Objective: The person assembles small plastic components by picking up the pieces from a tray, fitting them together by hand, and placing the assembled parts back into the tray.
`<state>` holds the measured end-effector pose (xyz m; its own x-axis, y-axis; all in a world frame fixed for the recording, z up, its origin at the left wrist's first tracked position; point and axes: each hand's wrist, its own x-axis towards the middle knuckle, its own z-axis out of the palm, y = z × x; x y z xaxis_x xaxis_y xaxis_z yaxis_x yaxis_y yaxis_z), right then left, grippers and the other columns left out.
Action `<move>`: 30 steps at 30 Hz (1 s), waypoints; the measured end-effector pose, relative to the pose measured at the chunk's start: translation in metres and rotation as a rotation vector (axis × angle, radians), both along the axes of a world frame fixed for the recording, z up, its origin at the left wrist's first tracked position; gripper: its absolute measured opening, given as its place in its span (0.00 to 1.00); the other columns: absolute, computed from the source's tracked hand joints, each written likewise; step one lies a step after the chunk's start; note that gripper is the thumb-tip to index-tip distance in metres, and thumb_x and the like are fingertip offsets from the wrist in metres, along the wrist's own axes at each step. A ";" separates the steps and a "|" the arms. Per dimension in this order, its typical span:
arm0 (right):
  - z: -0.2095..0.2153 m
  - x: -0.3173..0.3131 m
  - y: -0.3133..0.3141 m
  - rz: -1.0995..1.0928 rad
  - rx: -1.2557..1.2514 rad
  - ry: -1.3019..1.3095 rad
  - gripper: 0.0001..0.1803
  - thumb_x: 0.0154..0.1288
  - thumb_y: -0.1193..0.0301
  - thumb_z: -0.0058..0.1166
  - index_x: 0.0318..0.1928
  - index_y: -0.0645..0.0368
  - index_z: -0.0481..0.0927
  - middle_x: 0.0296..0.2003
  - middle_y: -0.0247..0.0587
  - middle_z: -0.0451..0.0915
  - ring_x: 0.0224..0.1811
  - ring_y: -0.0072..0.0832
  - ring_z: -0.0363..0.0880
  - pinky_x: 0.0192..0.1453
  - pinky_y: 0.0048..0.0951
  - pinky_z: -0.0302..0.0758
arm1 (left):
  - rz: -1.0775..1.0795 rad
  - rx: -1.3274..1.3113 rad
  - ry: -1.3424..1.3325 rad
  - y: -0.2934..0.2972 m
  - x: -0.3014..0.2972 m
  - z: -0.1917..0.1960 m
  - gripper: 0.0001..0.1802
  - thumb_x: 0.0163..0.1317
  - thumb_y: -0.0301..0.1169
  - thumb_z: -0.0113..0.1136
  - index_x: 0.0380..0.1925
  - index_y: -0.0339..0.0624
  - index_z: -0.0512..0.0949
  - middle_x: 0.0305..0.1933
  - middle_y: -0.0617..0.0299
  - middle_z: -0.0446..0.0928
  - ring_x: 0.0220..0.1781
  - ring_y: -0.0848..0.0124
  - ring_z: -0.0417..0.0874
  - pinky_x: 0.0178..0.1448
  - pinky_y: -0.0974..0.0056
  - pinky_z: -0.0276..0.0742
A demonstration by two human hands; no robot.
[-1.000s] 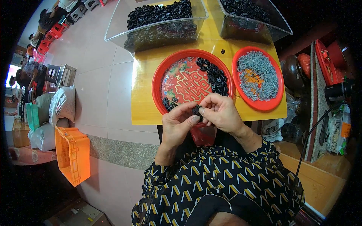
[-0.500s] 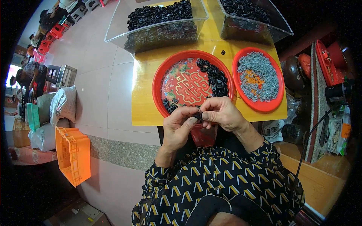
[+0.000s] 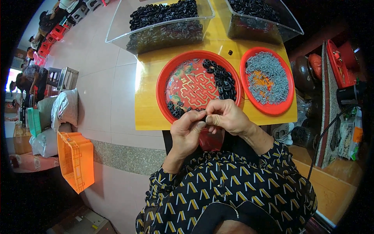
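At the bottom of the frame I see my patterned black-and-yellow sleeves, forearms rising toward the centre. My left hand [image 3: 188, 130] and right hand [image 3: 227, 116] meet just below mid-frame, fingertips pinched together and touching; both are curled nearly closed around something too small and hidden for me to identify, so I cannot tell what they grip. Beneath them a small red container [image 3: 210, 141] shows between the wrists.

Just beyond the knuckles, at the near edge of the yellow table [image 3: 150, 109], sits the large red tray [image 3: 165, 80] with a gold pattern; small black ring-like parts [image 3: 222, 80] lie heaped along its right side, with a few more at its lower left rim. To its right, centre-right of the frame, a smaller red tray [image 3: 286, 105] holds a mound of grey metal pieces [image 3: 269, 74].

Farther up, along the top edge, two clear plastic bins [image 3: 117, 29] brim with more black parts.

At lower left, on the tiled floor, stands an orange crate [image 3: 74, 160], with white sacks [image 3: 66, 109] above it. In the upper left corner, red stools [image 3: 52, 37] and other people appear in the distance.
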<state>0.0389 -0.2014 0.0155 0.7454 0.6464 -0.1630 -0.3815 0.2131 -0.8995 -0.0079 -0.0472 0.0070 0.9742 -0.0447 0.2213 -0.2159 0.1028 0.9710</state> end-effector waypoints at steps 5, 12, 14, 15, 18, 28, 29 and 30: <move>0.001 0.002 0.007 -0.038 -0.066 0.068 0.07 0.57 0.70 0.51 0.29 0.60 0.71 0.22 0.30 0.72 0.20 0.15 0.72 0.23 0.15 0.72 | 0.073 -0.049 0.018 0.002 0.002 -0.011 0.11 0.53 0.19 0.52 0.39 0.31 0.71 0.35 0.61 0.73 0.35 0.75 0.74 0.41 0.72 0.71; 0.003 0.005 0.002 -0.043 0.046 0.185 0.08 0.59 0.69 0.48 0.32 0.63 0.72 0.22 0.34 0.73 0.22 0.18 0.74 0.24 0.16 0.74 | 0.055 -0.443 0.185 0.000 0.002 -0.011 0.15 0.54 0.24 0.55 0.43 0.32 0.69 0.34 0.64 0.71 0.34 0.79 0.72 0.39 0.75 0.71; 0.004 0.003 0.001 -0.068 -0.040 0.111 0.09 0.59 0.69 0.48 0.34 0.64 0.72 0.23 0.34 0.73 0.23 0.17 0.74 0.25 0.15 0.73 | 0.062 -0.459 0.204 0.001 0.001 -0.011 0.15 0.54 0.24 0.55 0.43 0.32 0.69 0.34 0.64 0.71 0.34 0.79 0.72 0.39 0.75 0.71; 0.005 0.002 0.002 -0.068 -0.041 0.109 0.09 0.59 0.69 0.48 0.34 0.64 0.72 0.23 0.34 0.73 0.23 0.17 0.74 0.25 0.15 0.73 | 0.064 -0.440 0.201 0.002 0.000 -0.013 0.15 0.54 0.24 0.55 0.43 0.32 0.69 0.34 0.64 0.71 0.34 0.79 0.72 0.39 0.75 0.71; 0.011 -0.002 0.005 -0.082 -0.097 0.053 0.08 0.59 0.71 0.48 0.33 0.64 0.72 0.23 0.34 0.73 0.22 0.17 0.73 0.25 0.15 0.73 | 0.068 -0.385 0.193 0.006 -0.002 -0.014 0.15 0.54 0.24 0.54 0.43 0.32 0.70 0.35 0.64 0.72 0.34 0.79 0.72 0.39 0.75 0.70; 0.010 -0.001 0.007 -0.077 -0.129 0.084 0.06 0.58 0.73 0.48 0.32 0.63 0.72 0.21 0.32 0.73 0.21 0.15 0.72 0.22 0.13 0.70 | -0.013 -0.262 0.157 0.008 -0.002 -0.014 0.14 0.54 0.22 0.54 0.41 0.32 0.71 0.37 0.62 0.73 0.37 0.78 0.73 0.42 0.74 0.70; 0.008 0.000 0.006 -0.076 -0.129 0.080 0.05 0.58 0.73 0.48 0.32 0.63 0.72 0.20 0.31 0.73 0.20 0.14 0.71 0.21 0.13 0.70 | -0.024 -0.257 0.163 0.008 -0.001 -0.016 0.14 0.54 0.22 0.54 0.41 0.32 0.71 0.37 0.62 0.73 0.37 0.78 0.73 0.42 0.74 0.70; 0.008 0.001 0.006 -0.084 -0.122 0.086 0.05 0.58 0.73 0.48 0.32 0.63 0.72 0.20 0.31 0.73 0.20 0.14 0.71 0.21 0.13 0.70 | -0.024 -0.257 0.169 0.008 -0.001 -0.017 0.13 0.54 0.21 0.54 0.41 0.32 0.71 0.37 0.61 0.73 0.37 0.77 0.73 0.42 0.74 0.70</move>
<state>0.0394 -0.1951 0.0237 0.7761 0.5536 -0.3019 -0.4433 0.1385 -0.8856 -0.0092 -0.0389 -0.0105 0.9975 -0.0313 0.0630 -0.0480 0.3529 0.9344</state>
